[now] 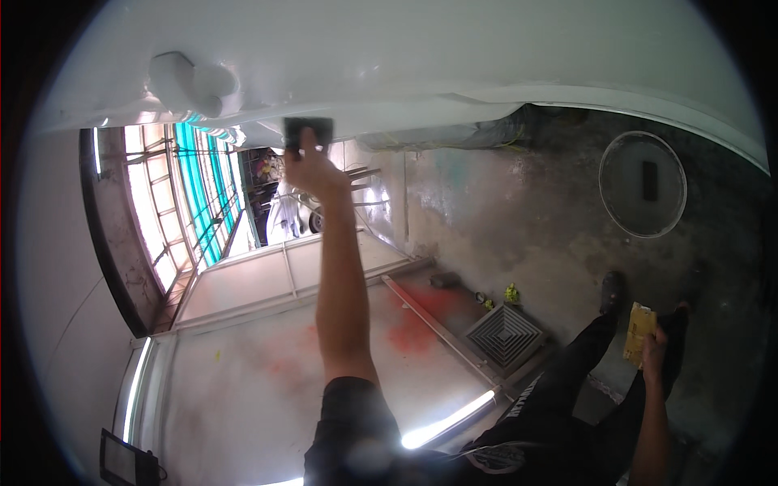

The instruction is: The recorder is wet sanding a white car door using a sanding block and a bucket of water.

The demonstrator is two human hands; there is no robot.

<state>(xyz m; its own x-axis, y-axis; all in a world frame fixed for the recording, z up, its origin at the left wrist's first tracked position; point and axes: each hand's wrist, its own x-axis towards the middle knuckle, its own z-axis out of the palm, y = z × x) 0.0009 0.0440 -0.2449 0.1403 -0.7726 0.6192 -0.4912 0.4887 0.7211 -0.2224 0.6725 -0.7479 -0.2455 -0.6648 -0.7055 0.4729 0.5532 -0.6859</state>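
Observation:
My left hand (314, 172) reaches up with its arm stretched out. Its fingers are closed on a dark rectangular block (297, 130), which lies at the lower part of a pale car body panel (454, 57); I cannot tell whether it presses on the surface. A door handle (174, 77) in the same pale colour sticks out of the panel, left of the block. Low on the right, near my leg, my right hand (653, 354) grips a yellow, flat rectangular piece (639, 330), sheet-like with a worn edge.
Wrinkled plastic sheeting (442, 139) hangs along the car's lower edge. On the stained floor stands a round clear tub (620, 212), with a dark block (649, 181) seen inside its outline. A square louvred vent (506, 337), lit tubes (448, 419) and a floodlight (130, 462) are around me.

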